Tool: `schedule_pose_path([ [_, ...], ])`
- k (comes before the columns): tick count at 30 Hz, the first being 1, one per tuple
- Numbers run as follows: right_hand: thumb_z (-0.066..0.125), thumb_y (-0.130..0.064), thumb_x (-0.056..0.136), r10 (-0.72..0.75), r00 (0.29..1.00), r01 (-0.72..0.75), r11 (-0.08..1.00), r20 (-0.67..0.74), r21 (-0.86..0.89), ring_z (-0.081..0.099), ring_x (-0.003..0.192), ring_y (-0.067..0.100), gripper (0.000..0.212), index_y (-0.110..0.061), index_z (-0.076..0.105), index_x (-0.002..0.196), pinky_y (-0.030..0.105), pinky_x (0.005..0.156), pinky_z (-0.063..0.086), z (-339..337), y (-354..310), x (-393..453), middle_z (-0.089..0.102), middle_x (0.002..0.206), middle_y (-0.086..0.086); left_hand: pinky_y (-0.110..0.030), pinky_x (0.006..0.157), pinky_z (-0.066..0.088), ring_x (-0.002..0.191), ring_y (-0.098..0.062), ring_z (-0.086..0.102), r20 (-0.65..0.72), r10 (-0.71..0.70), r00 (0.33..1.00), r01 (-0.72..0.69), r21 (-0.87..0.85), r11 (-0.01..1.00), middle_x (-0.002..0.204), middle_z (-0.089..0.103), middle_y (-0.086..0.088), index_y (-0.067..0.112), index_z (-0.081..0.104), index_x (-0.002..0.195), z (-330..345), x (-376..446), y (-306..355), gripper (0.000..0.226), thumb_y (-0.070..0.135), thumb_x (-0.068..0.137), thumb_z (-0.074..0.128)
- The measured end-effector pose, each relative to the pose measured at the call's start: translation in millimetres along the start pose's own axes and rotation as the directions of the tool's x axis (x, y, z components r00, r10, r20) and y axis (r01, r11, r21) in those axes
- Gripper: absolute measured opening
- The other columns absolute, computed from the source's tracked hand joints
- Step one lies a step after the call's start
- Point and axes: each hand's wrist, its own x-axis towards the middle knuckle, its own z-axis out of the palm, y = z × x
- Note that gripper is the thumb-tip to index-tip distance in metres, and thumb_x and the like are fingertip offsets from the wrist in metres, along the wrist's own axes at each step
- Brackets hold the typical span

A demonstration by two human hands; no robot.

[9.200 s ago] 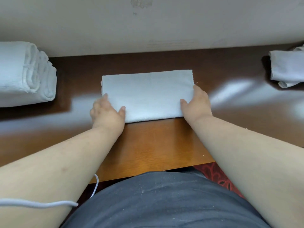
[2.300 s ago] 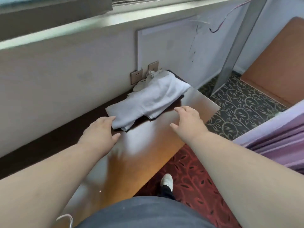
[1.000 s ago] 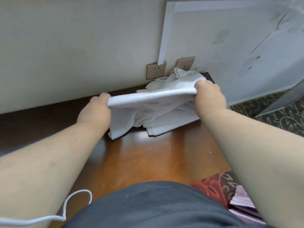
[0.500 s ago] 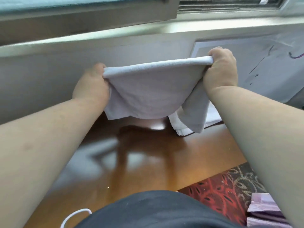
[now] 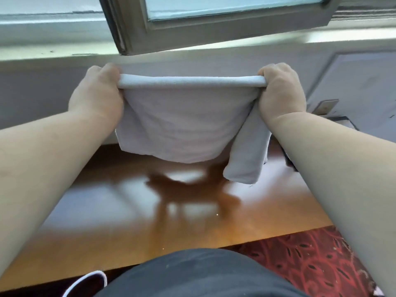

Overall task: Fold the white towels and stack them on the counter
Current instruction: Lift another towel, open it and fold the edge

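I hold one white towel (image 5: pixel 184 123) up in the air above the glossy wooden counter (image 5: pixel 150 213). My left hand (image 5: pixel 97 97) grips its upper left corner and my right hand (image 5: pixel 280 91) grips its upper right corner. The top edge is stretched taut and level between my fists. The cloth sags below in a curve, and a loose flap hangs down under my right hand. The towel does not touch the counter; its shadow falls on the wood beneath.
A grey wall runs behind the counter, with a window frame (image 5: pixel 214 28) above it. A wall socket (image 5: pixel 325 106) shows past my right wrist. Red patterned carpet (image 5: pixel 310 260) lies beyond the counter's front edge at lower right.
Both hands took a towel from the pile at the counter's right end, lifted it, and have now drawn it tauter and higher. My view has tilted upward.
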Motion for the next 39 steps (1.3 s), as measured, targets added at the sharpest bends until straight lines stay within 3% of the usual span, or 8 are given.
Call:
schedule_pose_path([
  [6, 0.044, -0.001, 0.085, -0.136, 0.978, 0.128, 0.990, 0.160, 0.053, 0.048, 0.111, 0.030, 0.038, -0.018, 0.065, 0.112, 0.042, 0.088, 0.045, 43.3, -54.8, -8.9, 0.057, 0.116, 0.008, -0.048, 0.063, 0.045, 0.081, -0.040, 0.048, -0.047, -0.122, 0.991, 0.128, 0.162, 0.979, 0.096, 0.044, -0.015, 0.026, 0.051, 0.106, -32.1, -16.1, -69.0, 0.030, 0.013, 0.083, 0.039],
  [15, 0.046, 0.003, 0.081, -0.151, 0.920, 0.069, 0.971, 0.362, 0.230, 0.053, 0.105, 0.029, 0.039, -0.016, 0.070, 0.104, 0.038, 0.089, 0.045, 114.0, -129.5, -70.2, 0.060, 0.108, 0.008, -0.056, 0.073, 0.053, 0.088, -0.048, 0.053, -0.034, -0.296, 0.955, 0.293, 0.289, 0.911, 0.095, 0.048, -0.018, 0.029, 0.050, 0.094, -31.0, -44.3, -179.1, 0.025, 0.010, 0.078, 0.050],
  [19, 0.050, 0.002, 0.077, -0.235, 0.871, 0.131, 0.958, 0.431, 0.256, 0.053, 0.104, 0.029, 0.036, -0.016, 0.071, 0.100, 0.040, 0.090, 0.045, 145.6, -168.1, -116.9, 0.062, 0.105, 0.007, -0.057, 0.078, 0.053, 0.088, -0.048, 0.057, 0.101, -0.332, 0.938, 0.278, 0.358, 0.892, 0.092, 0.054, -0.026, 0.020, 0.051, 0.084, -22.2, -31.6, -251.1, 0.021, 0.000, 0.077, 0.056],
  [22, 0.048, -0.002, 0.076, -0.231, 0.817, 0.102, 0.960, 0.529, 0.262, 0.050, 0.099, 0.024, 0.030, -0.018, 0.068, 0.091, 0.039, 0.082, 0.048, 169.5, -199.8, -160.8, 0.059, 0.101, 0.002, -0.055, 0.094, 0.049, 0.104, -0.048, 0.057, 0.283, -0.477, 0.832, 0.362, 0.375, 0.854, 0.110, 0.056, -0.034, 0.002, 0.057, 0.085, -15.4, -6.1, -297.9, 0.013, -0.007, 0.076, 0.058],
  [26, 0.046, -0.003, 0.081, -0.185, 0.721, 0.094, 0.981, 0.668, 0.170, 0.050, 0.098, 0.024, 0.021, -0.021, 0.058, 0.079, 0.034, 0.074, 0.046, 200.3, -231.9, -213.8, 0.054, 0.094, -0.003, -0.045, 0.082, 0.053, 0.089, -0.039, 0.057, 0.384, -0.388, 0.838, 0.128, 0.552, 0.824, 0.089, 0.055, -0.012, 0.023, 0.052, 0.080, -6.3, -37.3, -330.5, 0.038, 0.012, 0.053, 0.077],
  [31, 0.044, -0.001, 0.091, -0.090, 0.558, 0.051, 0.996, 0.825, 0.074, 0.041, 0.128, 0.023, 0.046, -0.021, 0.062, 0.129, 0.036, 0.105, 0.042, 221.4, -243.7, -265.1, 0.053, 0.134, -0.002, -0.043, 0.073, 0.053, 0.087, -0.036, 0.057, 0.547, -0.126, 0.827, -0.179, 0.469, 0.865, 0.090, 0.055, -0.006, 0.025, 0.062, 0.095, 22.0, -91.2, -364.6, 0.032, 0.007, 0.068, 0.064],
  [36, 0.047, -0.017, 0.099, -0.031, 0.441, -0.063, 0.996, 0.897, 0.065, 0.010, 0.150, 0.018, 0.048, -0.026, 0.045, 0.146, 0.036, 0.122, 0.017, 225.4, -233.2, -304.2, 0.027, 0.160, -0.001, -0.039, 0.081, 0.048, 0.097, -0.023, 0.048, 0.805, -0.151, 0.574, -0.356, 0.411, 0.839, 0.106, 0.046, 0.005, 0.038, 0.049, 0.122, 47.8, -141.7, -348.7, 0.049, 0.011, 0.081, 0.049],
  [39, 0.052, -0.026, 0.096, 0.032, 0.515, -0.168, 0.984, 0.856, 0.065, 0.005, 0.152, 0.015, 0.055, -0.029, 0.038, 0.149, 0.035, 0.122, 0.013, 221.6, -219.4, -312.1, 0.020, 0.163, -0.002, -0.036, 0.093, 0.046, 0.118, -0.021, 0.046, 0.882, -0.162, 0.442, -0.392, 0.352, 0.850, 0.135, 0.043, 0.004, 0.035, 0.039, 0.138, 63.2, -166.5, -335.8, 0.059, 0.029, 0.083, 0.060],
])
